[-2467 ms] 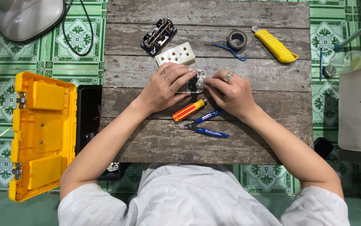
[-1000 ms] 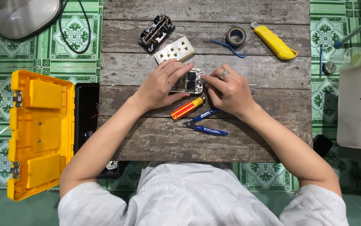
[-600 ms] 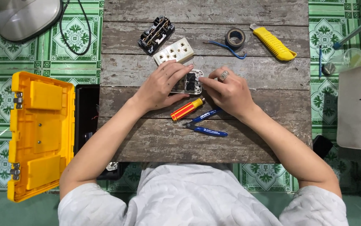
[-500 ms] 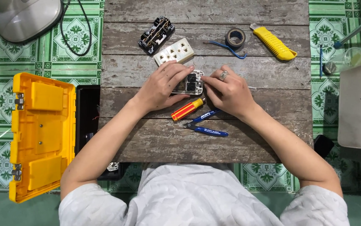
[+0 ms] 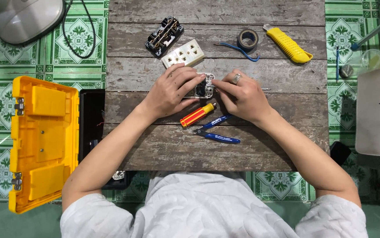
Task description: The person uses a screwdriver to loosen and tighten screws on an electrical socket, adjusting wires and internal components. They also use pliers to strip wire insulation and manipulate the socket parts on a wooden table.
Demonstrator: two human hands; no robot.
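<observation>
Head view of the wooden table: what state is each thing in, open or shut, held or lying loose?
Small white socket part: held between both hands, insides showing.
Left hand: fingers gripping the part.
Right hand: fingers gripping the part.
Yellow plastic toolbox: lid open.
Black socket base: uncovered, metal strips showing.
White socket faceplate: detached, lying loose.
Red-and-yellow screwdriver: lying loose.
Blue-handled cutters: handles spread.

On the wooden table I see a yellow box cutter, a roll of dark tape, a bit of blue wire and blue cutters. A red and yellow screwdriver lies near them. An open yellow toolbox sits on the green tiled floor.
</observation>
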